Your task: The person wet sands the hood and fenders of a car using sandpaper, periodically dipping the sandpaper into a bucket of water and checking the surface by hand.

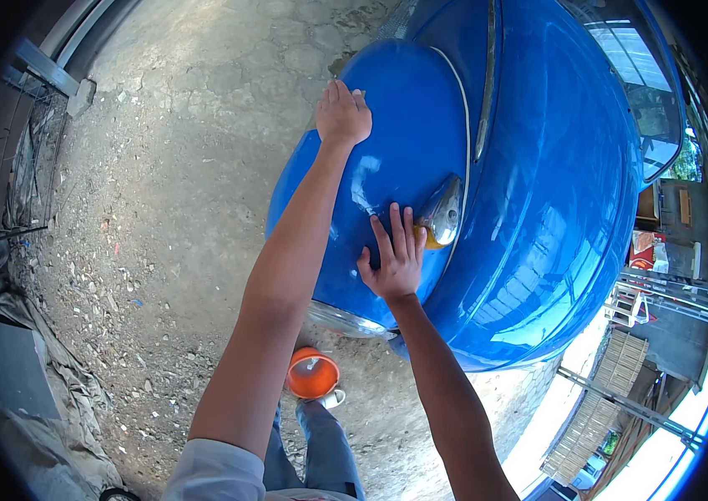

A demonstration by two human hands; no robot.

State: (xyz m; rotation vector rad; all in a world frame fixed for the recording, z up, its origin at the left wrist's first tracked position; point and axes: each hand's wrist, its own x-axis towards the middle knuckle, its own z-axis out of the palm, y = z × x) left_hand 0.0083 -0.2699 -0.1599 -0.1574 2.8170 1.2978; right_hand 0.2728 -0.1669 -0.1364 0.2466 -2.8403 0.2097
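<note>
A rounded blue car fender [408, 108] fills the middle of the head view. My left hand [343, 114] is closed against its far left part, with the fingers curled under. What it holds, if anything, is mostly hidden; only a small pale edge shows by the fingers. My right hand [400, 260] lies flat on the fender with its fingers spread, close beside a chrome lamp housing [446, 209] with an amber lens. Between the two hands a whitish smear [362, 182] marks the blue paint.
An orange bucket [314, 373] stands on the dirt ground [170, 275] near my feet. The blue hood [546, 167] curves away to the right of the fender. Chrome trim [350, 319] edges its near end. Crumpled sheeting [45, 417] lies at the lower left.
</note>
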